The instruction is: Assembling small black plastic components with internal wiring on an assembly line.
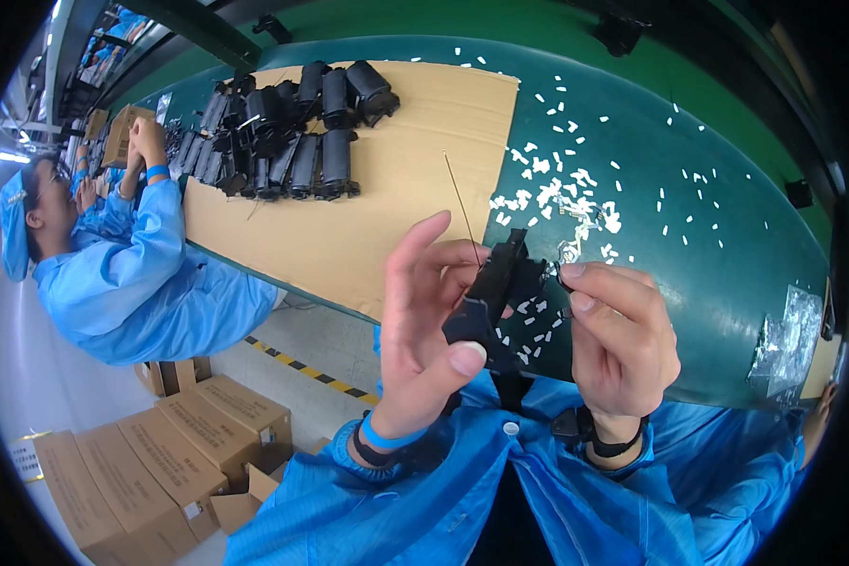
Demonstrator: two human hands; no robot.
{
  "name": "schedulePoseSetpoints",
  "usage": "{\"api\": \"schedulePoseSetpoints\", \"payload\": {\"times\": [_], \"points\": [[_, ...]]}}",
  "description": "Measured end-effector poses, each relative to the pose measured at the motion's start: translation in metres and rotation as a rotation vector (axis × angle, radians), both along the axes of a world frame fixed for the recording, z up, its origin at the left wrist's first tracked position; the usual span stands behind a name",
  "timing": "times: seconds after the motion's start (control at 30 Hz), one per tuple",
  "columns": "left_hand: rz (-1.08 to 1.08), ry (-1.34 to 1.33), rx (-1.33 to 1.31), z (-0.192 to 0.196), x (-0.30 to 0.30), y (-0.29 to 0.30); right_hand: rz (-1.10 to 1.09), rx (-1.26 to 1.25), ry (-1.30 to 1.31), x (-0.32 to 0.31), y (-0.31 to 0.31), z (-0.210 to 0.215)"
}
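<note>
My left hand (424,321) is wrapped round a black plastic housing (492,297), held tilted above the near edge of the green table. A thin, stiff wire (459,200) sticks up from beside the housing, toward the far side. At the housing's right side, my right hand (623,330) is closed, thumb and forefinger pinched on something small and dark that I cannot make out. Many small white pieces (538,193) lie scattered on the table beyond and below my hands.
Several black cylindrical housings (335,99) lie heaped on a cardboard sheet (415,123) at the far left of the table (717,292). A co-worker (113,269) in blue sits on the left. Cardboard boxes (160,462) stand on the floor. Clear plastic (788,344) lies at the right.
</note>
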State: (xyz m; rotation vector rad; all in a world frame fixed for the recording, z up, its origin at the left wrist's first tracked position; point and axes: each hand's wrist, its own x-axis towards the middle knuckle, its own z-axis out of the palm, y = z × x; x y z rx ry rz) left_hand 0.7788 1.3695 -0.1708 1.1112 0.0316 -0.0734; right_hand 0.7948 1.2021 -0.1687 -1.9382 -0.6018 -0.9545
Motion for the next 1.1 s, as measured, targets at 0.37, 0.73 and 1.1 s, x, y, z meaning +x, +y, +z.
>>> {"api": "schedulePoseSetpoints", "payload": {"times": [0.37,0.73,1.1], "points": [[0.02,0.009,-0.161,-0.002,0.005,0.005,0.168,0.122,0.2,-0.003,0.001,0.001],[0.047,-0.003,-0.067,-0.01,0.001,0.005,0.124,0.125,0.298,0.0,0.004,0.004],[-0.023,0.062,-0.076,-0.002,0.001,0.0,0.072,0.236,0.375,0.004,0.007,0.0]]}}
